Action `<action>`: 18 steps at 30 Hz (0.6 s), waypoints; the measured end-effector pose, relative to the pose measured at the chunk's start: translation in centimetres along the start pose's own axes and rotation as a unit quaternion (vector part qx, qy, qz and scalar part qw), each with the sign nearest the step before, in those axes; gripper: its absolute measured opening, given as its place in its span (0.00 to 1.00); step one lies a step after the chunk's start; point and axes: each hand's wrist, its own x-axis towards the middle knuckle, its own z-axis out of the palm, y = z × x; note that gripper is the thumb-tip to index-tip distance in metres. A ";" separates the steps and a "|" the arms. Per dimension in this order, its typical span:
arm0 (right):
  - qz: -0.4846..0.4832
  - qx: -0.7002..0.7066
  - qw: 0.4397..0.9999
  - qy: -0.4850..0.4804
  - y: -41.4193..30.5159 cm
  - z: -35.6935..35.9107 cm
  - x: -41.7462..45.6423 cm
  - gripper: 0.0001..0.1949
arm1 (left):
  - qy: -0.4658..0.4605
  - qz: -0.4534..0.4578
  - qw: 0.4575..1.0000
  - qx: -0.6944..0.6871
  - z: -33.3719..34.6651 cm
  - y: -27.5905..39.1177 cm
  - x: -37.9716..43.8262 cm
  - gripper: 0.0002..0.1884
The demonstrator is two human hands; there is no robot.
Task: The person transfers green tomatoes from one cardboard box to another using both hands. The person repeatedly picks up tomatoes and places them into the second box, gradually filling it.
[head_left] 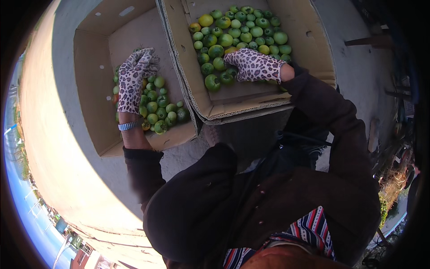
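Note:
My left hand (134,79), in a leopard-print glove, reaches into the left cardboard box (90,67) above a pile of green tomatoes (152,107). Its fingers are bent, and the palm is hidden. A bit of green tomato (137,49) shows just beyond the knuckles. In the right cardboard box (193,101), my right hand (252,65) wears a matching glove and rests low over another spread of tomatoes (225,39). Most of these are green, with a few yellow or orange. The right fingertips point down beside a green tomato (219,64); what lies under the hand is hidden.
The right box stands on a dark support (248,134), its wall against the left box. Shaded concrete floor (181,151) surrounds them, with bright sunlit ground (50,117) at left. A piece of wood (373,134) and assorted clutter lie at right.

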 end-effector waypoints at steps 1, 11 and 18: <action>0.008 -0.017 0.999 -0.049 0.4 0.8 0.0 0.23 | -0.013 0.010 1.000 -0.008 -0.1 -0.3 0.4 0.14; -0.248 -0.310 0.917 -0.036 2.9 6.7 1.0 0.07 | -0.034 -0.002 0.999 0.008 -0.6 -1.4 0.9 0.13; -0.209 -0.339 0.917 -0.027 3.3 7.4 1.3 0.05 | -0.027 0.004 1.000 0.011 -0.8 -1.4 1.2 0.13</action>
